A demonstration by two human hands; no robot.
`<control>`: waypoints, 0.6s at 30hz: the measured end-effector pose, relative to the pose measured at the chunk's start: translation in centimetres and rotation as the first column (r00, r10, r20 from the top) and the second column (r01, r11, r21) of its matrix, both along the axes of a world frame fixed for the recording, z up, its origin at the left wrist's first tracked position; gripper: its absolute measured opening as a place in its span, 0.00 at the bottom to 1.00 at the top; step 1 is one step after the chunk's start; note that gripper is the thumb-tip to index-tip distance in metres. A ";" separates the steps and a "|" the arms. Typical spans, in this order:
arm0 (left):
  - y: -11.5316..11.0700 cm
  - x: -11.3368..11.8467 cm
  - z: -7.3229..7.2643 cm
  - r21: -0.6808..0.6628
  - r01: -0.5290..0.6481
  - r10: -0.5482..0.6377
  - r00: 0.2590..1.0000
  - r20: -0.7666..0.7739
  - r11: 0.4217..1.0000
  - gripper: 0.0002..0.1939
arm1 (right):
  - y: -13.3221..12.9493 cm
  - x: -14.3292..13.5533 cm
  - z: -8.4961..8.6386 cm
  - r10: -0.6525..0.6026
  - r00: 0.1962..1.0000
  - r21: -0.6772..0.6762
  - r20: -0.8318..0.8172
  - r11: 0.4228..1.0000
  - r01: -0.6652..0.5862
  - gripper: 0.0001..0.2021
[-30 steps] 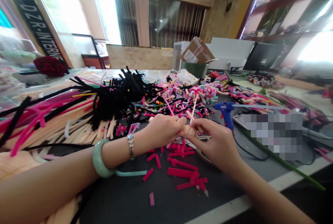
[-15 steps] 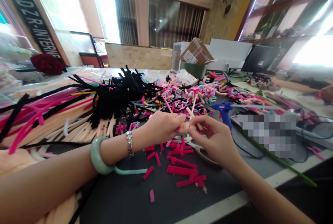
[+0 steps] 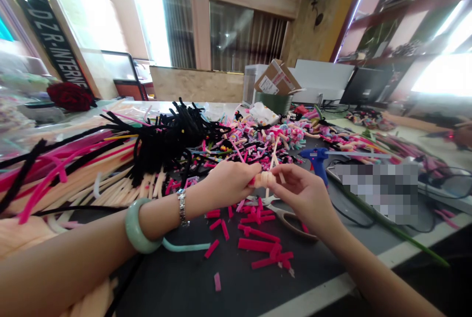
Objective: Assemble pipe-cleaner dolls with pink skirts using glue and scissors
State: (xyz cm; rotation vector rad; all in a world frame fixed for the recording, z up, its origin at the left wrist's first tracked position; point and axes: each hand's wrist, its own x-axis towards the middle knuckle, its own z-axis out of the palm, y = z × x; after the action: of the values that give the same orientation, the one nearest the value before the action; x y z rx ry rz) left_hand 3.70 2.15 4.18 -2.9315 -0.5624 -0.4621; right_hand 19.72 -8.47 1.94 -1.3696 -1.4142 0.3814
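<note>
Over the middle of the table, my left hand (image 3: 236, 180) is closed on the pink end of a small coiled pipe-cleaner piece (image 3: 264, 180), peach on its right part. The fingertips of my right hand (image 3: 304, 194) pinch the coil from the other side. Pale pipe-cleaner ends (image 3: 274, 157) stick up between the hands. Scissors (image 3: 293, 221) lie under my right hand, their handle partly covered. Short cut pink-red pipe-cleaner pieces (image 3: 259, 243) are scattered on the dark table mat below my hands.
A blue glue gun (image 3: 317, 159) rests right of my hands, beside a tray (image 3: 334, 173) with blurred contents and cables. Bundles of black (image 3: 155, 142) and peach pipe cleaners (image 3: 114, 174) fill the left. Behind lies a heap of coloured bits (image 3: 254, 142); a cardboard box (image 3: 278, 78) stands farther back.
The view has shifted slightly. My fingers have moved a little apart, so more of the peach coil shows between them. More of the scissors is visible too.
</note>
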 end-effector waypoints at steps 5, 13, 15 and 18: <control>1.0 -0.2 0.1 -0.224 -0.034 0.058 0.993 0.102 0.974 0.07 | 0.6 1.6 -0.2 -0.089 0.939 -0.088 0.332 0.988 0.125 0.12; 2.3 -0.1 0.6 -0.555 0.013 0.104 0.978 0.179 0.832 0.13 | 0.7 1.4 -0.3 -0.100 0.887 -0.067 0.451 0.987 0.145 0.10; 2.3 0.0 0.8 -0.656 0.032 0.097 0.982 0.159 0.754 0.12 | 0.7 1.4 -0.3 -0.100 0.894 -0.057 0.437 0.989 0.139 0.10; 2.0 0.1 0.9 -0.855 0.125 0.109 0.972 0.207 0.504 0.09 | 0.8 1.5 -0.2 -0.109 0.916 -0.039 0.387 0.990 0.134 0.10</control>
State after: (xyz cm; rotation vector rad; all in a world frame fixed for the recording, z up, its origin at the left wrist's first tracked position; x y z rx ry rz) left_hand 3.76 4.16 5.10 -3.8702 -1.0913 -0.6997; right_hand 21.24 -7.67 1.74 -1.6398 -1.6332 0.0755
